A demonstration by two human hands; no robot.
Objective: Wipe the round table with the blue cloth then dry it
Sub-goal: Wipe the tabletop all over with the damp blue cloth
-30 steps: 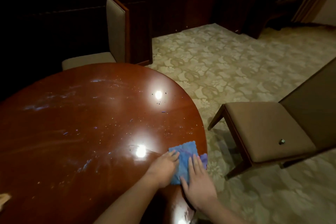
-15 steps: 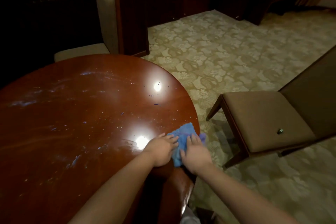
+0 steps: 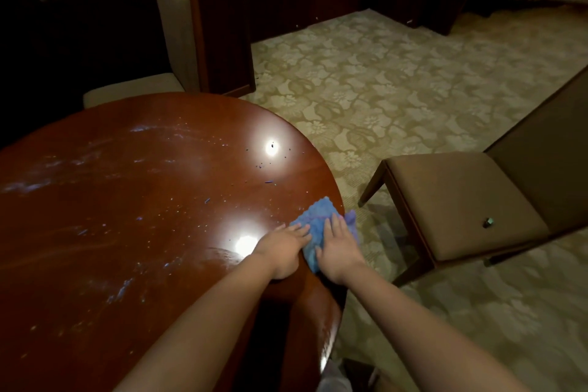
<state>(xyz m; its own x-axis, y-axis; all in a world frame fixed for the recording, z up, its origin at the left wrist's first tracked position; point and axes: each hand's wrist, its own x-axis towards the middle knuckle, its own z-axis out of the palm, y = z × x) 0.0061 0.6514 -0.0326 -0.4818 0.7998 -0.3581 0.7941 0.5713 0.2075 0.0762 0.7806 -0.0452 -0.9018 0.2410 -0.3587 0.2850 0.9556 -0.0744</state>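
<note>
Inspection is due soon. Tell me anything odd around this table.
Small dark and blue specks litter the round table near its far right edge, with whitish smears across the left. A small dark object lies on the chair seat to the right.

Both hands cover the near half of the blue cloth [image 3: 318, 216]. The surface [image 3: 127, 200] is cut off at the left and bottom edges. A small object [image 3: 487, 222] on the chair seat [image 3: 458, 200] is too small to identify.

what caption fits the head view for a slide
Both hands, left and right, press a crumpled blue cloth flat at the glossy round wooden table edge.
</note>
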